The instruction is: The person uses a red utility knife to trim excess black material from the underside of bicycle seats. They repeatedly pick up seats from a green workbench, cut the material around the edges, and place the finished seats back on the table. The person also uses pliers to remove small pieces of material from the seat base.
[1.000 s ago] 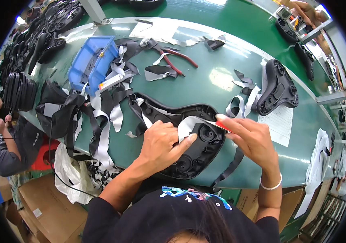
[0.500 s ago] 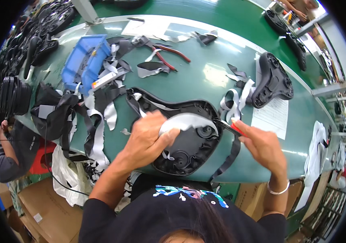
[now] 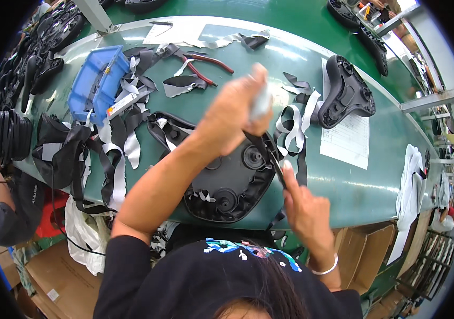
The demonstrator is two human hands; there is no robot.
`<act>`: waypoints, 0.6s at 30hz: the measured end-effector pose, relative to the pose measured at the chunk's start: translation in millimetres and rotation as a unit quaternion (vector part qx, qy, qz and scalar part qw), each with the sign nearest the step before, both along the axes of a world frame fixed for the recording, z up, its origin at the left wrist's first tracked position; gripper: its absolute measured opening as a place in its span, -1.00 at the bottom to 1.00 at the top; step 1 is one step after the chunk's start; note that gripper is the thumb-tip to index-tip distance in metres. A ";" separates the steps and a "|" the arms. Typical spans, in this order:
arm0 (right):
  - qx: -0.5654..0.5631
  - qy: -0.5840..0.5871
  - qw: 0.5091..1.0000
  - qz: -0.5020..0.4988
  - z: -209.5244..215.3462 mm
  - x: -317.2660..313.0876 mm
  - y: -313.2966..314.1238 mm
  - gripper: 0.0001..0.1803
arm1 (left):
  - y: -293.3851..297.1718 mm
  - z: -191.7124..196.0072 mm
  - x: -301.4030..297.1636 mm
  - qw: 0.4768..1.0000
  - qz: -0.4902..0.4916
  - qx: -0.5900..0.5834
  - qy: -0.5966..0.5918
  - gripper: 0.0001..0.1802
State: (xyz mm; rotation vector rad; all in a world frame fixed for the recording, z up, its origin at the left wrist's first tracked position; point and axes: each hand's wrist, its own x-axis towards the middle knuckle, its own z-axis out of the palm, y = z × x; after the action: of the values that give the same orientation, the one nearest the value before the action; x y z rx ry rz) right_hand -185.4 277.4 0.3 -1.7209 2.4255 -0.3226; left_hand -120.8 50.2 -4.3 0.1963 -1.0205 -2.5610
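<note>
Green worktable (image 3: pixel 375 175); cardboard boxes (image 3: pixel 362 255) on floor; bright glare on tabletop.

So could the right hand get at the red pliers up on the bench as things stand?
Probably not straight away. The right hand is pinching a black strip at the black shell's edge, and the raised left hand sits between it and the red pliers.
</note>
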 end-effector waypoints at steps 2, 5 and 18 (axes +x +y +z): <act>0.012 -0.012 0.999 -0.051 -4.0 19.5 14.5 -0.36 | -19.0 15.8 13.4 0.990 0.093 0.066 0.084 -0.51; -0.018 -0.076 0.993 -0.094 0.7 27.9 10.1 -0.38 | -28.6 -1.2 36.5 0.955 0.109 0.150 0.233 -0.49; 0.047 0.031 0.997 -0.044 17.0 19.1 -25.5 -0.42 | -56.5 -11.8 22.1 0.626 0.339 -0.638 -0.294 -0.77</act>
State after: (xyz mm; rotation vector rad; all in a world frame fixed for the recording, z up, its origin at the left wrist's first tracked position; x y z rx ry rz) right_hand -166.3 251.9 17.3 -1.6119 2.5221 -0.1654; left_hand -98.7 -6.4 -16.1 0.8104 -2.1589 -0.6539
